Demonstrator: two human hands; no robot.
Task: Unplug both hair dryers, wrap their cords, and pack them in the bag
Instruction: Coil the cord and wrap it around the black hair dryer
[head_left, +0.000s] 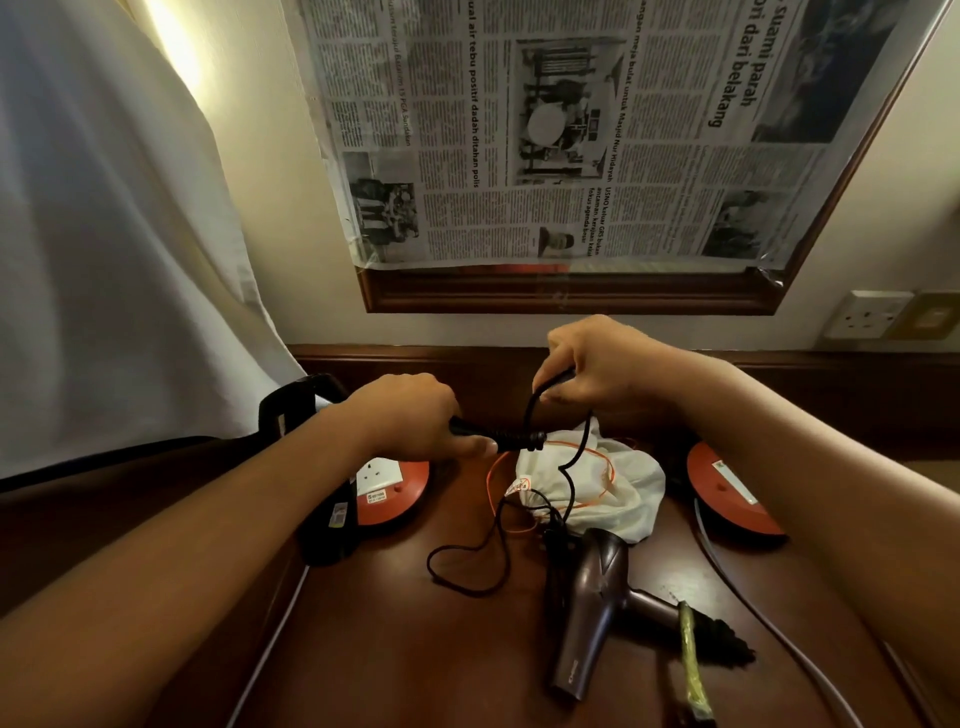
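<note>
My left hand (415, 415) grips the black handle of a hair dryer (467, 428) above the wooden desk; the dryer's body is hidden under my forearm. My right hand (597, 364) pinches that dryer's black cord (574, 467) near the handle's strain relief. The cord hangs down and loops loosely on the desk (467, 649). A second, bronze hair dryer (587, 613) lies on the desk in front, its cord bundled and tied with a yellow-green strap (693, 665). A white drawstring bag (623, 488) with an orange string lies crumpled behind it.
Two orange extension reels stand on the desk, one at the left (395, 488) with a socket face, one at the right (727, 493). A grey cable (769, 623) runs from the right one. A wall socket (867, 314) sits at the far right. A white curtain (104, 260) hangs left.
</note>
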